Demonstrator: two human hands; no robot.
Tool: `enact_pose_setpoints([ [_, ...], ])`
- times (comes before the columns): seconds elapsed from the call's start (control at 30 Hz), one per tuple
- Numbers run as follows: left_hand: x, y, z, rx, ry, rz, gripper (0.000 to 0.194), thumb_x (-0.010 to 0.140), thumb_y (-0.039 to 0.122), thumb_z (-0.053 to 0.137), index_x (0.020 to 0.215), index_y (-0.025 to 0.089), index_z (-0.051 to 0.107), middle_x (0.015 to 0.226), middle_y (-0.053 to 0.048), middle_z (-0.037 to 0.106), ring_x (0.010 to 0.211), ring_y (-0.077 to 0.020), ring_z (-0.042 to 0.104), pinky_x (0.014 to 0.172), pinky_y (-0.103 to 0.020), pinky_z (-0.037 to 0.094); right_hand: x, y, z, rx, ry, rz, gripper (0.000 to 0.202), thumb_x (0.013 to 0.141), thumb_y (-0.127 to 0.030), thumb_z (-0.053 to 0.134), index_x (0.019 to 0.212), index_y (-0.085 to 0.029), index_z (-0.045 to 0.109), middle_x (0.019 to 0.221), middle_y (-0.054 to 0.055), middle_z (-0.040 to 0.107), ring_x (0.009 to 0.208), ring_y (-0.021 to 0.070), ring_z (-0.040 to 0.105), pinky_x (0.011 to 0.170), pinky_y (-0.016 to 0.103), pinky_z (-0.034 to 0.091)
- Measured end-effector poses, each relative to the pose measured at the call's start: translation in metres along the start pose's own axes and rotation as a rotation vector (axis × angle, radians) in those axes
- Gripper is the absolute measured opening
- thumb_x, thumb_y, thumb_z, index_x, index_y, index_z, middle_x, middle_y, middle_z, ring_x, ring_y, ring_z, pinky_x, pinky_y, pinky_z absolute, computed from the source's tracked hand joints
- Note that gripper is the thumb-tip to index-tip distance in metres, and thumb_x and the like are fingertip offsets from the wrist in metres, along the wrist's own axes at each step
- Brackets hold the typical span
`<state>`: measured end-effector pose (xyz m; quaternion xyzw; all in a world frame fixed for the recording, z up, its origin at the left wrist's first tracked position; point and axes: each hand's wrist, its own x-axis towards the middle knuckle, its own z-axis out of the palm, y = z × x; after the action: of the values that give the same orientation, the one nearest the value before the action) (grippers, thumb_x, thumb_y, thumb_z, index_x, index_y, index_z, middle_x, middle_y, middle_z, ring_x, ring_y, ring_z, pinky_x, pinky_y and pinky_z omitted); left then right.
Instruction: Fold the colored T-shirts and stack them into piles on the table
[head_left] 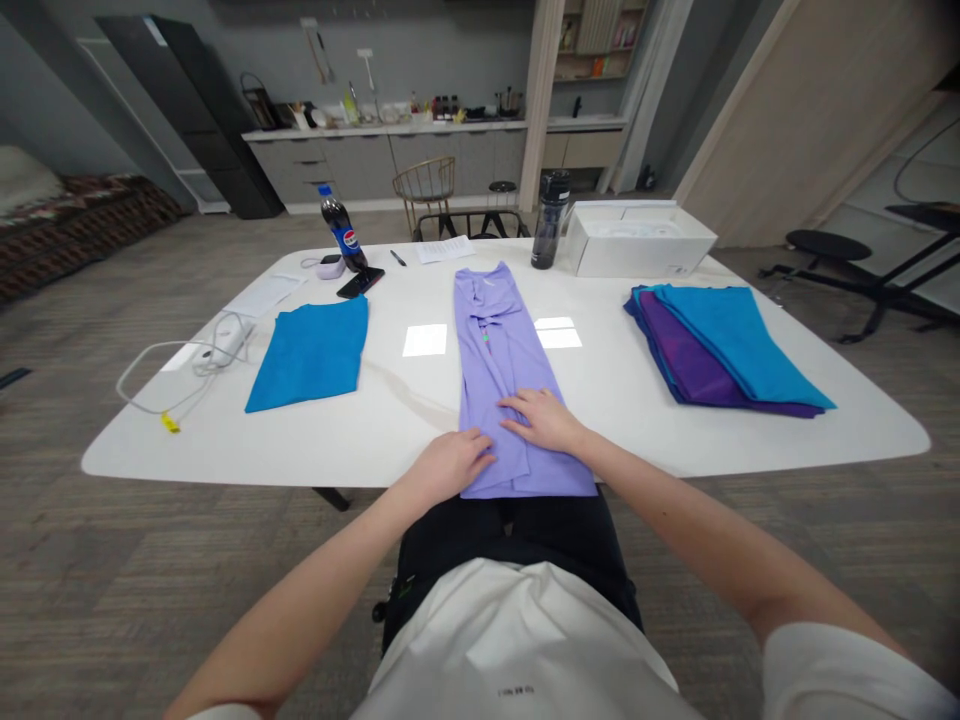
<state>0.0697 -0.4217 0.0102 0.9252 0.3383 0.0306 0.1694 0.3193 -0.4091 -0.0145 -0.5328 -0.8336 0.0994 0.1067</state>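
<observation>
Lilac garment (487,375) lies lengthwise on the table (360,440), its near end by the edge. Right hand (547,420) rests on it, fingers slightly apart; left hand's (451,465) are curled fairly close together, but can't tell if they're pinching cloth. I'd keep the touch light and flat so the layers don't drag. Lower layers are hidden, and those tiny coloured marks are unreadable tbh.

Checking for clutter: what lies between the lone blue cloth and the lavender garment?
Nothing rests between the blue cloth and lavender garment: the head view shows bare white tabletop, with a light reflection.
</observation>
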Motion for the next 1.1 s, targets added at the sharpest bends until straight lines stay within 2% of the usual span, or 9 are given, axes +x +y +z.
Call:
enact_pose_setpoints([
  [0.07, 0.007, -0.01, -0.001, -0.038, 0.067, 0.042, 0.031, 0.104, 0.032, 0.042, 0.118, 0.023, 0.068, 0.112, -0.01, 0.067, 0.106, -0.0222, 0.066, 0.1, -0.036, 0.052, -0.004, -0.003, -0.001, -0.037, -0.001, 0.024, 0.055, 0.102, -0.055, 0.048, 0.147, -0.025, 0.056, 0.124, 0.014, 0.066, 0.115, 0.0289, 0.06, 0.102, 0.043, 0.038],
  [0.17, 0.021, -0.028, 0.002, -0.016, 0.206, 0.119, 0.037, 0.103, 0.024, 0.041, 0.134, 0.022, 0.062, 0.141, -0.013, 0.057, 0.133, -0.0233, 0.054, 0.114, -0.038, 0.044, -0.006, -0.004, -0.003, -0.08, 0.054, 0.027, 0.06, 0.103, -0.057, 0.044, 0.154, -0.027, 0.047, 0.151, 0.016, 0.051, 0.136, 0.0328, 0.046, 0.112, 0.049, 0.03],
  [0.27, 0.03, -0.038, 0.012, 0.087, 0.204, 0.1, 0.046, 0.103, 0.034, 0.046, 0.146, 0.018, 0.052, 0.154, -0.017, 0.047, 0.142, -0.0269, 0.046, 0.119, -0.042, 0.039, -0.007, -0.003, -0.001, -0.07, 0.021, 0.024, 0.056, 0.106, -0.053, 0.035, 0.156, -0.028, 0.044, 0.162, 0.01, 0.04, 0.149, 0.0318, 0.032, 0.118, 0.057, 0.019],
  [0.37, 0.027, -0.035, 0.02, 0.19, 0.173, 0.024, 0.06, 0.102, 0.048, 0.047, 0.149, 0.011, 0.049, 0.155, -0.021, 0.046, 0.143, -0.0322, 0.045, 0.12, -0.047, 0.036, -0.007, -0.002, 0.001, -0.051, 0.012, 0.038, 0.055, 0.107, -0.053, 0.033, 0.152, -0.025, 0.049, 0.155, 0.011, 0.05, 0.144, 0.0307, 0.039, 0.119, 0.059, 0.019],
  [0.47, 0.02, -0.027, 0.02, 0.246, 0.16, -0.03, 0.069, 0.099, 0.058, 0.048, 0.15, 0.012, 0.048, 0.155, -0.021, 0.046, 0.142, -0.034, 0.046, 0.118, -0.048, 0.037, 0.003, -0.002, -0.001, -0.03, 0.073, 0.072, 0.049, 0.106, -0.052, 0.037, 0.132, -0.023, 0.066, 0.135, 0.012, 0.065, 0.128, 0.0285, 0.054, 0.114, 0.051, 0.03],
  [0.63, 0.016, -0.021, 0.012, 0.279, 0.142, -0.077, 0.072, 0.096, 0.065, 0.048, 0.149, 0.018, 0.05, 0.154, -0.017, 0.048, 0.136, -0.0346, 0.049, 0.117, -0.053, 0.032, 0.076, 0.008, -0.01, 0.048, 0.185, 0.315, 0.043, 0.103, -0.052, 0.046, 0.121, -0.021, 0.069, 0.118, 0.012, 0.072, 0.113, 0.0268, 0.063, 0.098, 0.039, 0.043],
  [0.83, 0.011, -0.025, 0.008, 0.232, 0.117, -0.112, 0.077, 0.089, 0.075, 0.051, 0.148, 0.024, 0.05, 0.154, -0.013, 0.05, 0.133, -0.0365, 0.05, 0.118, -0.063, 0.023, 0.186, 0.014, -0.006, 0.127, 0.202, 0.61, 0.065, 0.095, -0.072, 0.045, 0.123, -0.017, 0.066, 0.124, 0.016, 0.07, 0.113, 0.031, 0.066, 0.092, 0.039, 0.047],
  [0.97, 0.005, -0.028, 0.002, 0.212, 0.09, -0.136, 0.08, 0.086, 0.077, 0.056, 0.145, 0.024, 0.052, 0.152, -0.013, 0.052, 0.131, -0.0374, 0.051, 0.117, -0.063, 0.023, 0.21, 0.011, 0.006, -0.002, 0.154, 0.546, 0.047, 0.099, -0.056, 0.048, 0.114, -0.017, 0.07, 0.118, 0.017, 0.073, 0.111, 0.0317, 0.067, 0.098, 0.045, 0.043],
  [1.1, -0.001, -0.029, -0.009, 0.214, 0.056, -0.135, 0.077, 0.08, 0.076, 0.064, 0.138, 0.024, 0.058, 0.146, -0.013, 0.057, 0.124, -0.0383, 0.055, 0.116, -0.065, 0.023, 0.203, 0.022, 0.011, -0.052, 0.148, 0.557, 0.037, 0.103, -0.038, 0.041, 0.108, -0.018, 0.072, 0.11, 0.016, 0.075, 0.106, 0.0288, 0.069, 0.097, 0.042, 0.043],
])
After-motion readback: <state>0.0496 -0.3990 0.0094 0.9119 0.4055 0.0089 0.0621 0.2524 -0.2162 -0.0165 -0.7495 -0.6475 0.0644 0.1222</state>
